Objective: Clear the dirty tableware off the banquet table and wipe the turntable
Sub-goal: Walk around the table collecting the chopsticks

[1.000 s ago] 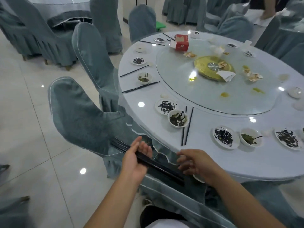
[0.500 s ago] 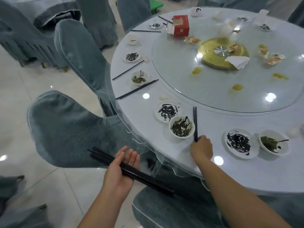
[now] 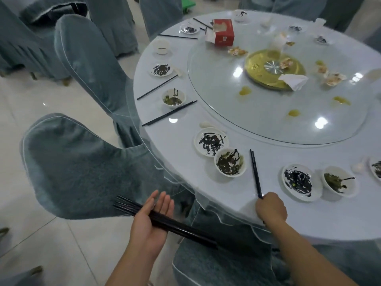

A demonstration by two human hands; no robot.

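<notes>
Table: dirty tableware is carried on the round pale-blue banquet table (image 3: 206,118); yellow spills are seen on the round glass turntable (image 3: 268,112).
Right hand (image 3: 271,209): fingers are closed around the near end of a pair of black chopsticks (image 3: 255,172), whose far end lies on the table.
Left hand (image 3: 151,221): a bundle of black chopsticks (image 3: 185,231) is laid across the palm beside the table edge, fingers extended and loose.
Nearest white bowl (image 3: 230,162): dark green leftovers are smeared inside; the pair lies just beside it.
Small white plate (image 3: 211,141): black sauce streaks; it touches that bowl.
Second white bowl (image 3: 339,181): greenish residue is held.
Red tissue box (image 3: 223,32): set at the turntable's far rim.
</notes>
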